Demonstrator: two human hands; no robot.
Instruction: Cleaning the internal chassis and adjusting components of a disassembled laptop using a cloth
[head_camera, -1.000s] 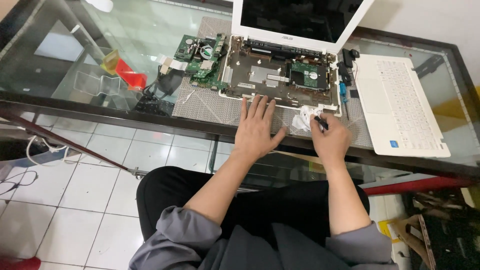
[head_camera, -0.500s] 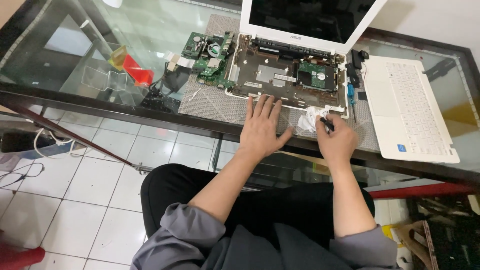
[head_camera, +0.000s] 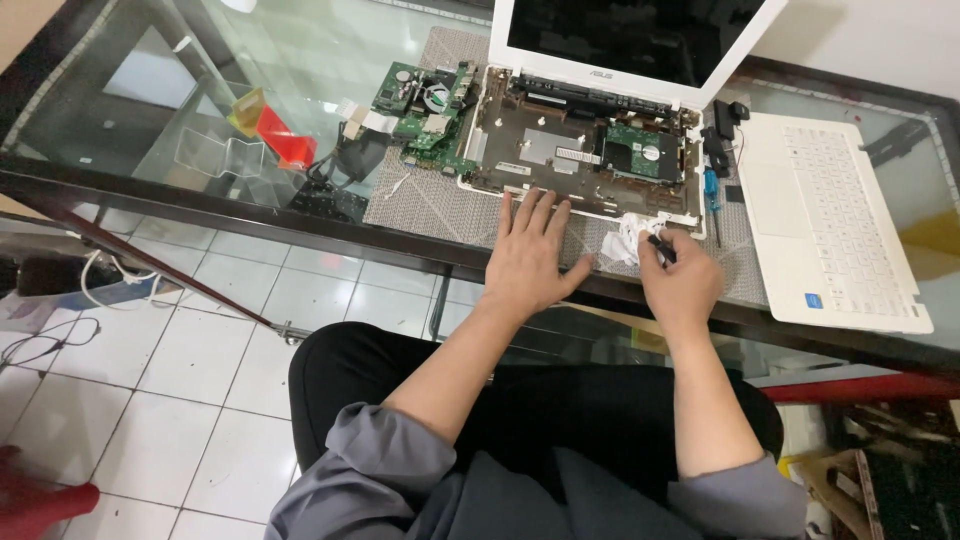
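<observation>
The opened laptop base sits on a grey mat on the glass table, its white screen tipped up at the far side and its insides bare. The left hand lies flat at the near edge of that base, palm down, the four fingers straight and slightly fanned so their tips rest on the base's front lip, the thumb splayed out toward the right hand. It grips nothing.

The right hand is at the near right corner of the base, curled closed. Its fingers are pinched around a small dark tool, of which only the black end shows past the knuckles, and that end meets a crumpled white wad lying just against the base's corner. Whether the fingers also touch the wad, I cannot tell.

Left of the base, touching the mat's far corner, lies a green circuit board. Just right of the base a blue-handled screwdriver lies along its edge, and beyond that, near the base, rests the detached white keyboard panel. Well to the left of the base a red and yellow piece shows by the glass
</observation>
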